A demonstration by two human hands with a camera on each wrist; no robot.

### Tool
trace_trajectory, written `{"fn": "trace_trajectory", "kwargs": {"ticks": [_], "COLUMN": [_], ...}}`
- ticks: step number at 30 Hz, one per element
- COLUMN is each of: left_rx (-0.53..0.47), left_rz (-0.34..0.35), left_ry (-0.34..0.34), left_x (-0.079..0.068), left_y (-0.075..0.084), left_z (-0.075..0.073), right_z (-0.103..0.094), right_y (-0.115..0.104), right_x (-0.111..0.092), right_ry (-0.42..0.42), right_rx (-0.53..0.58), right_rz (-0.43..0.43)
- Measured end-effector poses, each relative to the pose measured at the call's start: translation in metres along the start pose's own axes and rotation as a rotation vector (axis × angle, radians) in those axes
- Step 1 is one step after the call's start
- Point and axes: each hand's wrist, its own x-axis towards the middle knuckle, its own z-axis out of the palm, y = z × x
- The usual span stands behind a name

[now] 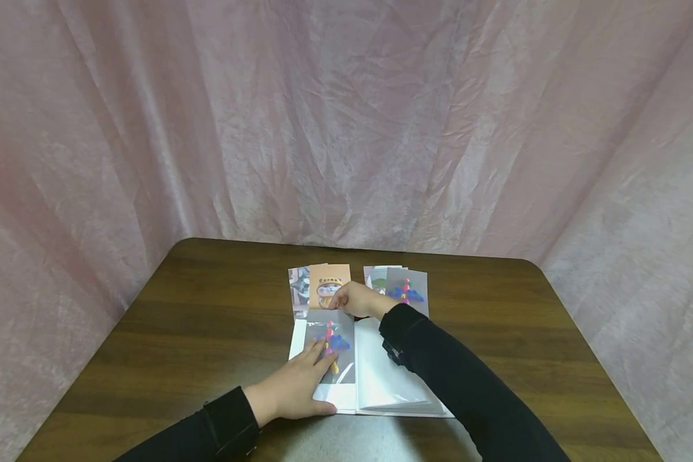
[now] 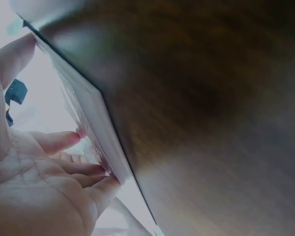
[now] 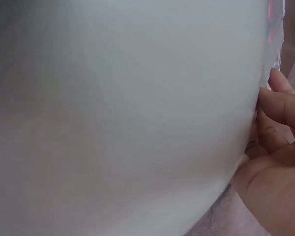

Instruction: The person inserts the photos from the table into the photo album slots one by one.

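A photo album [image 1: 384, 366] lies open on the table, its right-hand page white and glossy. On its left-hand page is a grey photo [image 1: 344, 362] of a pink, blue and yellow figure, under shiny clear film. My left hand [image 1: 294, 388] rests on that page with fingers spread over the photo's lower left part; in the left wrist view its fingertips [image 2: 71, 139] touch the page. At the top of the page, my right hand [image 1: 362, 299] pinches the photo's upper edge. The right wrist view has thumb and fingers [image 3: 280, 108] at the page's edge.
Behind the album lie loose photos: an orange one [image 1: 330, 273] overlapping another print [image 1: 299, 289] on the left, and a second grey photo [image 1: 418, 279] over others on the right. A pink curtain [image 1: 346, 128] hangs behind the wooden table [image 1: 219, 308].
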Motion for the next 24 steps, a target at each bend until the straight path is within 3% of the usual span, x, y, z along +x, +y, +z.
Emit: {"fn": "trace_trajectory", "kwargs": {"ticks": [16,24], "left_rx": [0.03,0.016], "left_rz": [0.011,-0.004], "left_ry": [0.016,-0.008], "left_x": [0.0035,0.003], "left_y": [-0.0032,-0.0027], "left_z": [0.0028,0.0026], "right_z": [0.0043,0.0064], "right_y": [-0.0054,-0.0084], "right_x": [-0.0011,-0.0048], "right_ry": [-0.078,-0.1], "right_rx": [0.082,-0.039], "right_rz": [-0.035,-0.052]}}
